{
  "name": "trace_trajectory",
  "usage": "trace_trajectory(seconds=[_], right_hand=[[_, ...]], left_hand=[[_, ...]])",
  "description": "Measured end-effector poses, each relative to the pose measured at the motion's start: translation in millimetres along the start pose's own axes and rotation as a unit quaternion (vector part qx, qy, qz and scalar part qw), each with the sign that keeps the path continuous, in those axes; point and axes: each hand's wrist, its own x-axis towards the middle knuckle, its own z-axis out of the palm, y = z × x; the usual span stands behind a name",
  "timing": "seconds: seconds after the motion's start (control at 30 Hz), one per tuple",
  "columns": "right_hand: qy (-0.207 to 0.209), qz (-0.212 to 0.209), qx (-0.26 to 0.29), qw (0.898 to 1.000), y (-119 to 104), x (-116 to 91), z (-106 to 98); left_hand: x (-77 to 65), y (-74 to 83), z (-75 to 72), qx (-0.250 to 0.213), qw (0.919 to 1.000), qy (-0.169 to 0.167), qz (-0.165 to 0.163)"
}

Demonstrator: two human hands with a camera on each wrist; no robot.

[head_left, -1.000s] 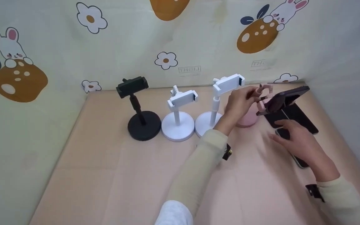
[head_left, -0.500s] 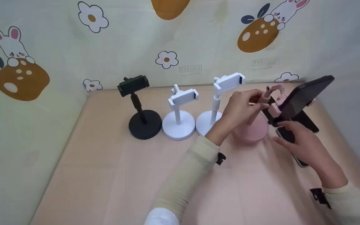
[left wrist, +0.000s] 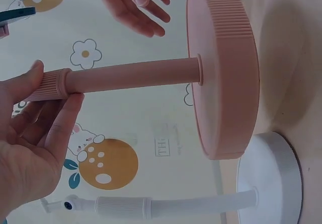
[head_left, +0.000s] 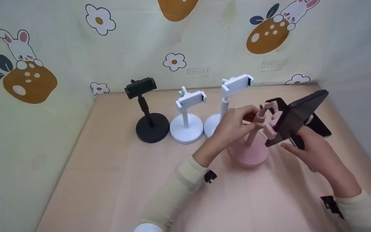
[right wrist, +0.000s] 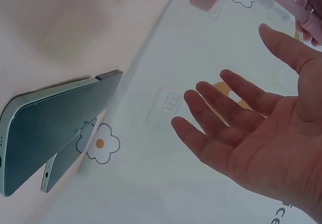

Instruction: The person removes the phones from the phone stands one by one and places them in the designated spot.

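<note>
My left hand (head_left: pixel 237 124) pinches the ribbed collar on the pole of a pink phone stand (left wrist: pixel 136 75) between thumb and fingers. In the left wrist view the stand's round base (left wrist: pixel 236 78) appears raised off the table. A dark phone (head_left: pixel 296 114) sits tilted in the stand's clamp in the head view. My right hand (right wrist: pixel 256 128) is beside and below that phone, palm bare and fingers spread, holding nothing. Under it two phones lie on the table; the nearer one (right wrist: pixel 50 123) has a pale edge.
Left of the pink stand a black phone stand (head_left: pixel 153 129), a shorter white stand (head_left: pixel 186 129) and a taller white stand (head_left: pixel 237 85) stand in a row. Another dark phone (head_left: pixel 320 125) lies at the right. A patterned curtain (head_left: pixel 134 48) backs the table (head_left: pixel 108 180).
My left hand has brought the pink stand with its phone towards me, away from the back of the table. My right hand has stayed nearly in place.
</note>
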Motion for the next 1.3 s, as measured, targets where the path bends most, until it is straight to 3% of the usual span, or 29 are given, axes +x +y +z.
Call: trace_trajectory(seconds=[0.27, 0.57, 1.0, 1.3], right_hand=[[-0.016, 0.026, -0.018, 0.999, -8, -1, 3], [-0.004, -0.011, -0.014, 1.0, -16, -4, 8], [0.0, -0.032, -0.017, 0.999, -31, -4, 15], [-0.003, -0.054, -0.019, 0.998, -51, 0, 21]], left_hand=[[-32.3, -11.3, -16.5, 0.003, 0.9996, 0.014, -0.026], [-61.4, -22.7, -34.9, -0.005, 0.9978, 0.022, -0.062], [-90.1, -35.1, -53.4, 0.002, 0.9921, 0.049, -0.116], [-96.4, -49.8, -55.0, 0.008, 0.9873, 0.079, -0.138]])
